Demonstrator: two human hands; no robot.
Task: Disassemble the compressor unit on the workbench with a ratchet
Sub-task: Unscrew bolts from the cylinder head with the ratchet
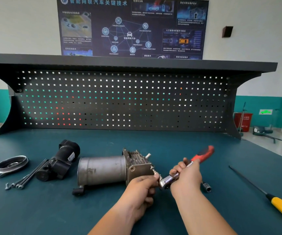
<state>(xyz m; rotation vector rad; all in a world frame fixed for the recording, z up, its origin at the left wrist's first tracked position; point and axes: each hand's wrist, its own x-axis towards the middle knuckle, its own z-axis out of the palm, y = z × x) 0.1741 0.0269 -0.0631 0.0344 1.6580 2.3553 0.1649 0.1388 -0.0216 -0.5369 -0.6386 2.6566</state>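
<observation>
Ribbed grey compressor (103, 170); right hand (186, 175) grips chrome ratchet (169, 179), left hand (141, 190) pinches its head.

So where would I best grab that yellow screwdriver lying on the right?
Probably by the thick yellow handle of the screwdriver, reaching down from above across it. It lies flat on the bench with the handle nearest you; the thin dark shaft offers little to hold.

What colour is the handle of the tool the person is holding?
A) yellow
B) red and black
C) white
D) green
B: the ratchet gripped by the right hand has a red and black handle. The yellow handle belongs to the screwdriver, which lies untouched on the workbench.
</observation>
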